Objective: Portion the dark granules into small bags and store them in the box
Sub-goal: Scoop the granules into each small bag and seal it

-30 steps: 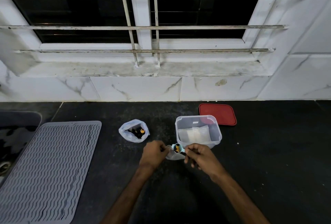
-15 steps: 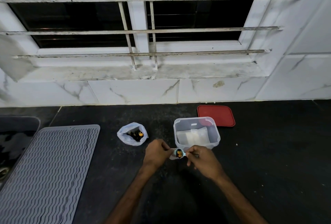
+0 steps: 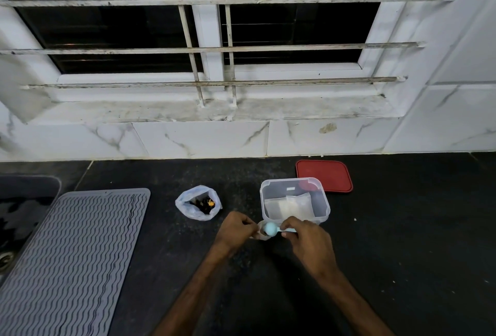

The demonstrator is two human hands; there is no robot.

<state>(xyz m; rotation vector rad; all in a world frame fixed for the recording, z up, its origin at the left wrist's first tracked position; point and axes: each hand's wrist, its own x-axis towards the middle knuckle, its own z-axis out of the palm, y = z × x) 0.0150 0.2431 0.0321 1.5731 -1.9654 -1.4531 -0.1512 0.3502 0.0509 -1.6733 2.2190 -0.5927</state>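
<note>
Head view shows the right hand (image 3: 308, 244) pinching the blue spoon (image 3: 269, 229) by its rightward-running handle, bowl apparently tipped over the small bag (image 3: 261, 235) the left hand (image 3: 236, 228) pinches open, mid-countertop (image 3: 402, 228) beside the box's (image 3: 262, 201) near wall.

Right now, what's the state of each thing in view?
box: open, white packets inside
lid: off, flat behind the box
big bag: open, granules inside
small bag: mouth held open
spoon: turned over at the small bag's mouth, back of bowl up
left hand: pinches the small bag
right hand: grips the spoon's handle
mat: flat
</note>
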